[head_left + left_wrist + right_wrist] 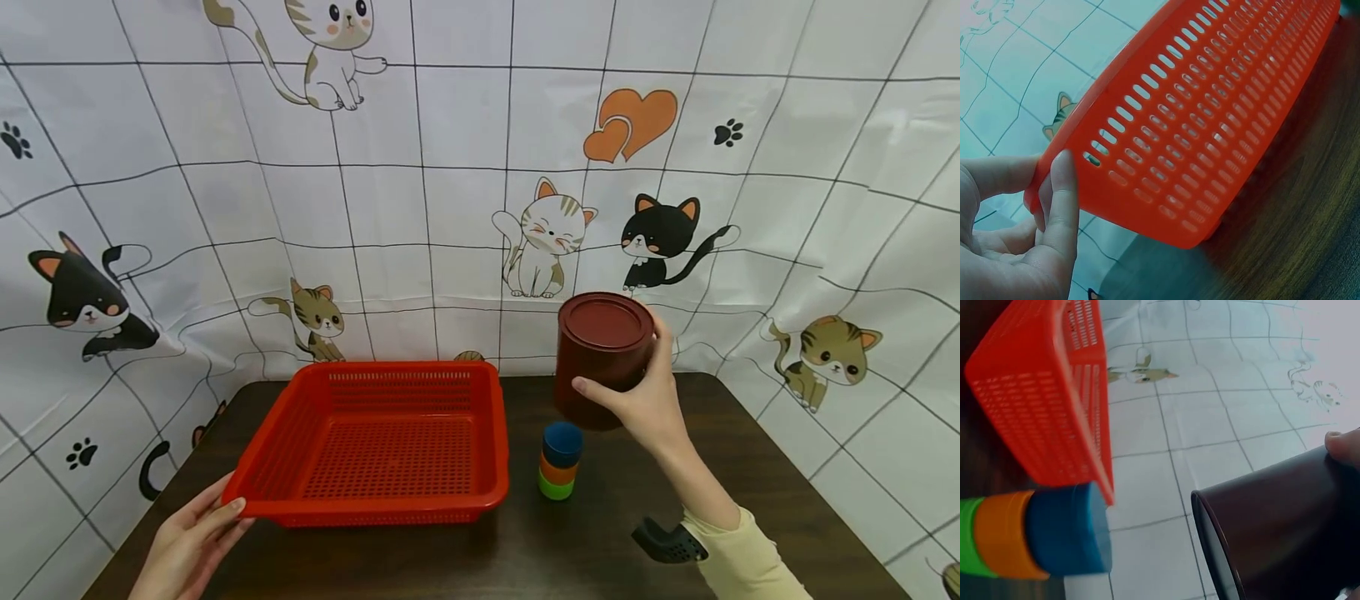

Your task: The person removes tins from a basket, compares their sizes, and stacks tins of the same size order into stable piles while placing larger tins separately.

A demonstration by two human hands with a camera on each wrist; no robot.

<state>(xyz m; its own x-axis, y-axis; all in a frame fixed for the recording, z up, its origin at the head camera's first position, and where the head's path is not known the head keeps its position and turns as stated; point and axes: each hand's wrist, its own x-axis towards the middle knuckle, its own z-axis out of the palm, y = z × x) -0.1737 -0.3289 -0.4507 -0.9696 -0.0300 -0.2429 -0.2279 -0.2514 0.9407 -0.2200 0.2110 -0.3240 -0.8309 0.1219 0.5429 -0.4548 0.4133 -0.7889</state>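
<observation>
My left hand pinches the near left corner of a red plastic basket with slotted walls; the left wrist view shows thumb and fingers on its rim. In my right hand is a dark red-brown cylindrical canister, held above the table with thumb and fingers around its side. A ringed, flat end faces up. The right wrist view shows the canister's rimmed lower end. Below and left of it stands a stack of cups, blue on top, orange in the middle, green at the bottom.
A dark wooden table lies under everything. Behind and beside it hangs a white sheet with grid lines and printed cats. The cup stack stands just right of the basket. A black band is on my right wrist.
</observation>
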